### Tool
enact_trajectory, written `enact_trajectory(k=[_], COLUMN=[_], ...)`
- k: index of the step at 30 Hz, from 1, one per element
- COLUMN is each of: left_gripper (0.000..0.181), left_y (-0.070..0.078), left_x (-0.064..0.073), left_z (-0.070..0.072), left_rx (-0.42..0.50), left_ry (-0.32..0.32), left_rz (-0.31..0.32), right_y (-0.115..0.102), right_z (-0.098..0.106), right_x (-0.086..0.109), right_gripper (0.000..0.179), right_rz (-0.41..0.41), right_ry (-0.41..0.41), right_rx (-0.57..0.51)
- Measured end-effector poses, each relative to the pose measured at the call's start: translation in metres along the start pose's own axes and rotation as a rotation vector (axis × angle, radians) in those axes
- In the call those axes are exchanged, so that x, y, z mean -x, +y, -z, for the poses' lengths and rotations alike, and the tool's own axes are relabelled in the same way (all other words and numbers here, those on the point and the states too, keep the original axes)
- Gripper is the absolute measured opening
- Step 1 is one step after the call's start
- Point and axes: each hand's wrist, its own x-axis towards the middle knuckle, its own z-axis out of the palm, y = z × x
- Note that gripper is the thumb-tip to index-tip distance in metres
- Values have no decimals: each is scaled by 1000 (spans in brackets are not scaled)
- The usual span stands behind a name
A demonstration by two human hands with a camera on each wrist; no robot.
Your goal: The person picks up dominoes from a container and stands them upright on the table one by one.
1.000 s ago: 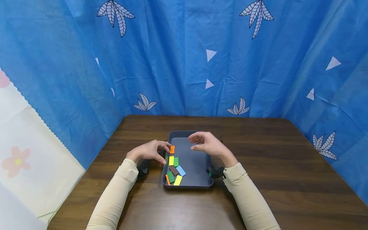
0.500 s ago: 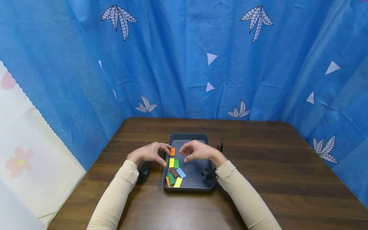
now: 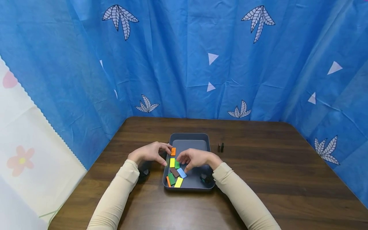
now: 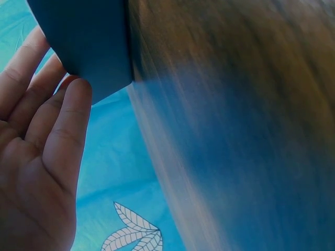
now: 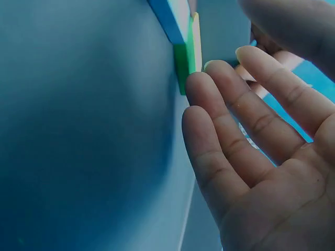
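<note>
A dark grey tray (image 3: 190,144) holds several flat coloured blocks along its left side. My left hand (image 3: 149,152) is at the tray's left rim, fingertips close to an orange block (image 3: 173,151) and thumb spread away. In the left wrist view its fingers lie against the tray's outer wall (image 4: 97,47). Over the tray, my right hand (image 3: 197,158) hovers with fingers extended and nothing held. Its fingertips are right by a green block (image 3: 177,164), and its thumb is near a light blue block (image 3: 182,173). A yellow block (image 3: 172,162) sits beside the green one.
Toward the tray's near left corner lie a brown block (image 3: 174,172), a dark green block (image 3: 171,179), another yellow block (image 3: 178,182) and an orange block on edge (image 3: 168,181). Two small dark pieces (image 3: 222,147) stand right of the tray on the wooden table (image 3: 258,166).
My right hand has moved left and toward me, from the tray's far right side to above the green and blue blocks. My left hand has stayed at the rim.
</note>
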Motion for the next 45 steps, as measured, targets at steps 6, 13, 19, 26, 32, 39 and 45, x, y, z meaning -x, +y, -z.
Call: enact_trajectory(k=[6, 13, 19, 26, 32, 39, 45], left_gripper=[42, 41, 41, 43, 45, 43, 42], left_y=[-1, -2, -1, -3, -5, -5, -5], left_x=[-1, 0, 1, 0, -1, -1, -2], left_z=[0, 0, 1, 0, 0, 0, -1], left_rx=[-13, -19, -16, -5, -11, -10, -8], left_ry=[8, 0, 4, 8, 2, 1, 8], left_rz=[-15, -28, -20, -24, -40, -43, -35], right_y=[0, 1, 1, 0, 0, 0, 0], right_z=[-5, -7, -9, -9, -11, -12, -13], right_x=[-2, -4, -5, -5, -5, -5, -5], right_gripper=[49, 47, 42, 39, 40, 41, 44], right_rz=[-18, -19, -14, -19, -29, -37, -47], right_ry=[-22, -47, -70, -90, -100, -106, -106], right_rx=[-1, 1, 0, 38, 85, 113, 142])
